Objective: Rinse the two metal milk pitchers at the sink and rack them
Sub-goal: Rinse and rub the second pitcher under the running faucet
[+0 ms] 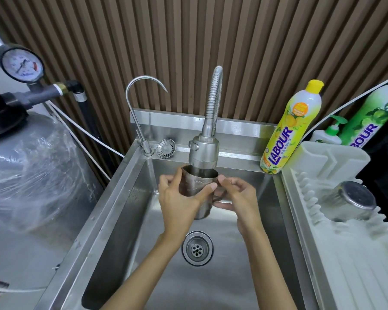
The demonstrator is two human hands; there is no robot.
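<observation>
The sink (pixel 112 198) is a single steel basin with the drain (pixel 197 248) in its floor. At 12 o'clock from the drain, the held pitcher (pixel 195 184) stands upright above the basin, its open mouth directly under the spray head (pixel 203 151) of the flexible faucet; whether water is flowing cannot be determined. The left hand (pixel 177 195) grips the pitcher body from the 9 o'clock side, fingers wrapped round the wall and thumb across its near face. The right hand (pixel 238 195) is at the 3 o'clock side, fingers curled round the pitcher's handle. The second pitcher (pixel 349 202) rests mouth-down on the white rack (pixel 345 253), at 3 o'clock from the basin and well apart from both hands. On the rear ledge, a thin gooseneck tap (pixel 146 147) stands at 11 o'clock with a loose strainer basket (pixel 166 148) just beside it. A yellow detergent bottle (pixel 289 130) stands at 1 o'clock, between the faucet and the rack. A pressure gauge (pixel 21 64) sits at 10 o'clock above a plastic-wrapped tank (pixel 31 164).
</observation>
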